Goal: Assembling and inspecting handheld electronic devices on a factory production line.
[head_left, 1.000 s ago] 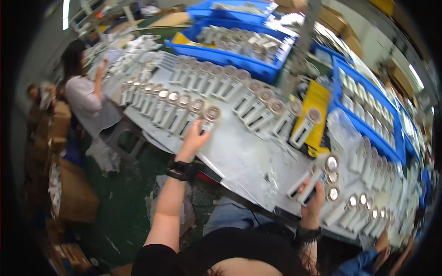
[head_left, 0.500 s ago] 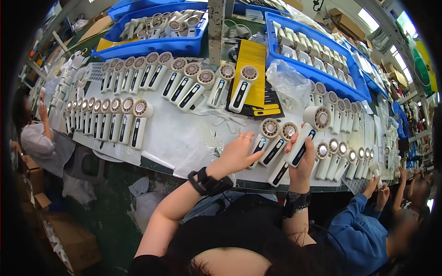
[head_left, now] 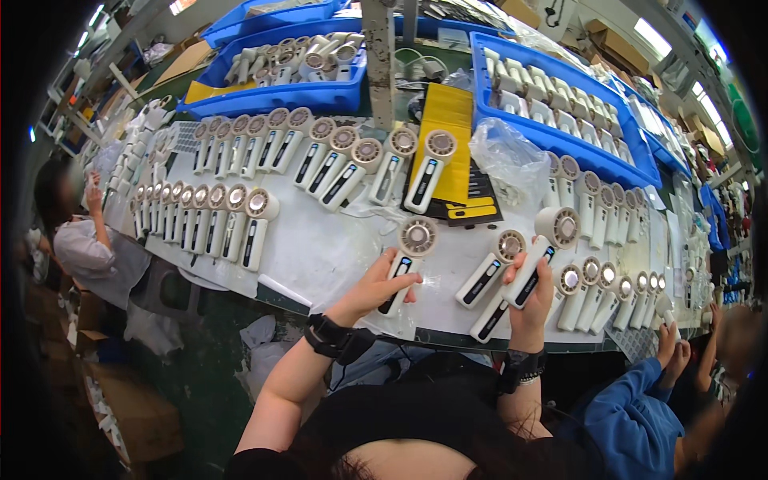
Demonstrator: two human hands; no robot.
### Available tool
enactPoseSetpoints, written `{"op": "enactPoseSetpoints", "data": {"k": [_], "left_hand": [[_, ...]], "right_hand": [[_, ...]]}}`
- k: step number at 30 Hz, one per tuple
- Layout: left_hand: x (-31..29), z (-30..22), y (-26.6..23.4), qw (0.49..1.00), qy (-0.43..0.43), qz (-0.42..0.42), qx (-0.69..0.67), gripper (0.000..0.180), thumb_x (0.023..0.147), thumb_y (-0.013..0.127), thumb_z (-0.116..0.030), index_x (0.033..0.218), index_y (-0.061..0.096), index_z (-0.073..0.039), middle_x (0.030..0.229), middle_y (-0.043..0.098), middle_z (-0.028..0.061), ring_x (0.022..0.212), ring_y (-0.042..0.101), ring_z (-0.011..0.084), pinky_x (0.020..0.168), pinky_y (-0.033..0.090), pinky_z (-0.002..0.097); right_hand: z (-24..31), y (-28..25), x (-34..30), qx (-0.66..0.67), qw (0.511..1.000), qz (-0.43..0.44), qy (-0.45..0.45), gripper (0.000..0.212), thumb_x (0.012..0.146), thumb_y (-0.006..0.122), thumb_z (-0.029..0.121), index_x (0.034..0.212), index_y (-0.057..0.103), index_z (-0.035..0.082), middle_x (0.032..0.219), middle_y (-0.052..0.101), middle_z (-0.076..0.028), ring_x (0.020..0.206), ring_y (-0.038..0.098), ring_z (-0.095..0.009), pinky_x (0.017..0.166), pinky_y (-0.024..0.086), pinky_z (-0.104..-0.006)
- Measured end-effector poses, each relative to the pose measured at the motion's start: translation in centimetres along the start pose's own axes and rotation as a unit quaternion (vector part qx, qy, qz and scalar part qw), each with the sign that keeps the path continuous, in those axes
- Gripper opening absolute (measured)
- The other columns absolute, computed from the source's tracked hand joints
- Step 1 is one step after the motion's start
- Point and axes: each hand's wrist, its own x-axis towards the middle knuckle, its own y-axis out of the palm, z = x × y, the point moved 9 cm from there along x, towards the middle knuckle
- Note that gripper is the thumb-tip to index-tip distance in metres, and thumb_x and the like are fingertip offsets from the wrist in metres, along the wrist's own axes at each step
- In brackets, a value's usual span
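My left hand (head_left: 370, 290) grips a white handheld fan (head_left: 418, 238) by its handle, fan head pointing away from me. The handle has a black panel with a small lit display. To the right, my right hand (head_left: 530, 316) is wrapped round the handle of another handheld fan (head_left: 526, 282), its display lit too, held above the table. Between my hands a third fan (head_left: 478, 282) lies on the table, its display unlit as far as I see. One more fan handle (head_left: 488, 322) lies partly hidden beneath the right-hand fan.
Rows of fans (head_left: 254, 232) line the table (head_left: 312, 264) at left, with more fans (head_left: 588, 292) at right. Behind stand blue bins (head_left: 276, 100), a yellow-and-black folder (head_left: 448, 128), a plastic bag (head_left: 508, 152) and a metal post (head_left: 382, 72). A co-worker in blue (head_left: 632, 416) sits at right, another (head_left: 80, 248) at left.
My left hand has closed on the fan it was reaching over and carried it left, away from the neighbouring fans. My right hand still holds its fan. The whole view has shifted slightly.
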Motion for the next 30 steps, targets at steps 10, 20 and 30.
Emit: {"op": "enactPoseSetpoints", "data": {"k": [10,20,30], "left_hand": [[-7.5,-5.4,-8.1,0.984,0.104,-0.141,0.027,0.040,0.089,0.055,-0.010,0.121,0.031,-0.001,0.092,0.057,0.0089,0.067,0.057,0.0137,0.065,0.048,0.0269],[-9.4,-6.7,-8.9,0.981,0.156,-0.104,-0.046,0.039,0.092,0.044,-0.009,0.126,0.027,0.000,0.104,0.055,0.0131,0.080,0.058,0.0172,0.074,0.049,0.0308],[-9.9,-6.7,-9.0,0.981,0.159,-0.089,-0.071,0.041,0.091,0.043,-0.007,0.127,0.024,0.000,0.108,0.053,0.0153,0.083,0.058,0.0190,0.077,0.050,0.0334]], "right_hand": [[-2.1,-0.2,-0.1,-0.004,1.000,0.004,0.022,0.038,0.097,0.040,0.027,0.126,0.041,0.003,0.084,0.054,-0.008,0.067,0.053,-0.015,0.061,0.044,-0.0258],[-3.4,2.5,-1.1,-0.014,0.998,0.032,0.044,0.039,0.096,0.041,0.027,0.128,0.041,0.003,0.084,0.054,-0.008,0.067,0.053,-0.015,0.061,0.045,-0.0247],[-3.3,3.3,-1.3,-0.021,0.999,0.020,0.041,0.040,0.096,0.042,0.026,0.128,0.041,0.002,0.084,0.054,-0.008,0.066,0.052,-0.014,0.060,0.045,-0.0242]]}}
